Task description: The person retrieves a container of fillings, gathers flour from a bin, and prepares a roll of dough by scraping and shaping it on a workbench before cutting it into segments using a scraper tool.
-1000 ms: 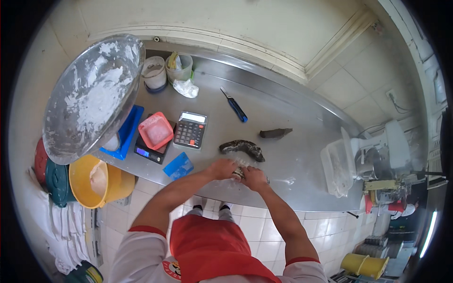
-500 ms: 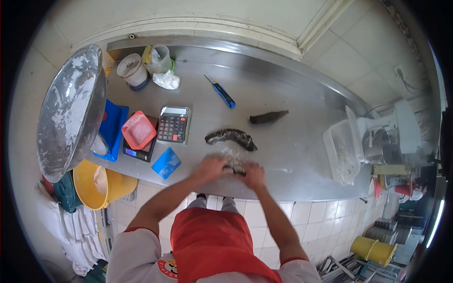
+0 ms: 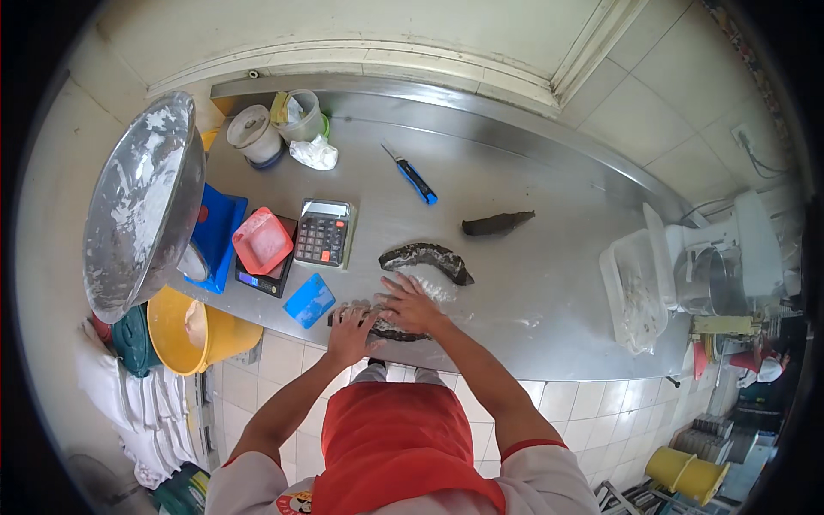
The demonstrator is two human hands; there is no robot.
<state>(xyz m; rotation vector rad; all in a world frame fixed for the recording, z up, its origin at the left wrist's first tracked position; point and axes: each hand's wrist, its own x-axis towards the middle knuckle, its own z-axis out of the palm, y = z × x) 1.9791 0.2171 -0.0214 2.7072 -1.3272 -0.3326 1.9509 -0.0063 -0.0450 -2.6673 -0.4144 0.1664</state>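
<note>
Along the near edge of the steel table, a dark dough roll point(image 3: 405, 334) dusted with flour lies under both my hands. My left hand point(image 3: 349, 336) presses on its left part, fingers spread. Beside it, my right hand point(image 3: 408, 306) rests flat with fingers stretched out, reaching across the roll's middle. My palms and fingers hide much of the roll. Just beyond is a curved dark dough piece point(image 3: 426, 253), floured on top. White flour point(image 3: 436, 285) is scattered between the two. Farther right lies a smaller, tapered dark piece point(image 3: 498, 224).
Left of my hands are a blue scraper point(image 3: 309, 300), a calculator point(image 3: 323, 233) and a small scale with a red dish point(image 3: 263, 241). A blue-handled knife point(image 3: 415, 182) lies farther back. A large metal pan point(image 3: 142, 206) stands far left, a plastic tub point(image 3: 633, 287) at right.
Both hands have moved leftward and nearer to me with the dough roll, now at the table's near edge. My right hand has flattened and come close to my left.
</note>
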